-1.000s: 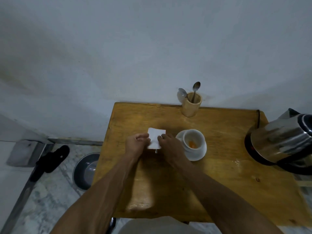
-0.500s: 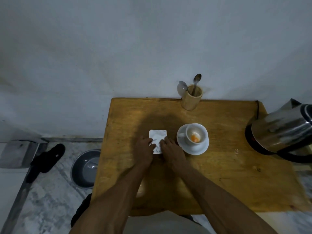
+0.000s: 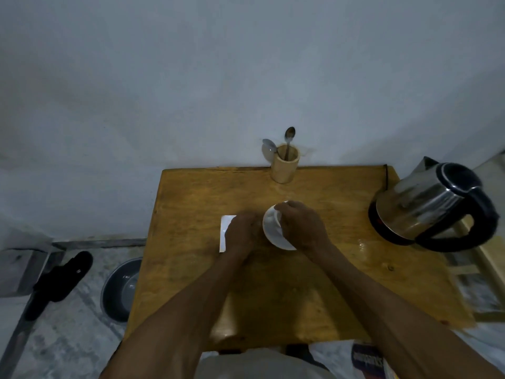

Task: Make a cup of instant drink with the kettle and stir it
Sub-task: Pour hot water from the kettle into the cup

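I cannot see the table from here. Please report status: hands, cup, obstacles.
Right hand over the cup and saucer, grip unclear. Left hand on the white sachet. Kettle untouched, path clear.

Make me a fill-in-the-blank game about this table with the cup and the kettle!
1. The two spoons stand in a ____ holder at the back of the table.
2. The shiny kettle sits on the ____ side of the table.
3. The right hand is over the white cup and ____.
4. The left hand partly covers a flat white ____.

Missing words: wooden; right; saucer; sachet
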